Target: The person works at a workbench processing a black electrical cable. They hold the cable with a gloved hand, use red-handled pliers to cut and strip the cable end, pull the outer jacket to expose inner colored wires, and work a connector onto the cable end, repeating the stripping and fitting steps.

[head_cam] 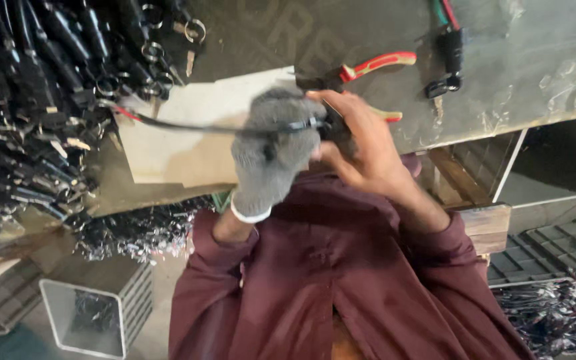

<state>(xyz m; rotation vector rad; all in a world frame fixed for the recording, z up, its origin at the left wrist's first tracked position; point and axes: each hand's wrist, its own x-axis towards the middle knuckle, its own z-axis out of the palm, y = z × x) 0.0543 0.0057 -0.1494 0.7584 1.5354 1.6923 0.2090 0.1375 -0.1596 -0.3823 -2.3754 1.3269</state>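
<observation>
Cable, thin and black, is running level across the middle of the view, from the pile at left to the two hands at centre, above the card. Ordered by size:

Bench: grey, scuffed top filling the upper part of the view, its front edge slanting down to the left.

Pile: black cables with metal rings and clips, heaping over the bench's left end; the cable is leading out of its near edge.

Shirt: maroon, long-sleeved, covering both forearms and filling the lower centre.

Card: pale sheet lying on the bench beside the pile, reaching under the hands.

Crate: wire-sided, standing on the floor at lower left, dark pieces inside.

Left hand: wearing a grey knit glove and closing around the cable, which is passing through the fist.

Right hand: bare, its fingers curling tight around a small dark part at the cable's end, touching the gloved hand. The part is blurred; what it is cannot be told.

Pliers: red-and-yellow handles lying spread on the bench just behind the right hand, untouched.

Connector: black, on red and green leads, lying on the bench to the right of the pliers.
</observation>
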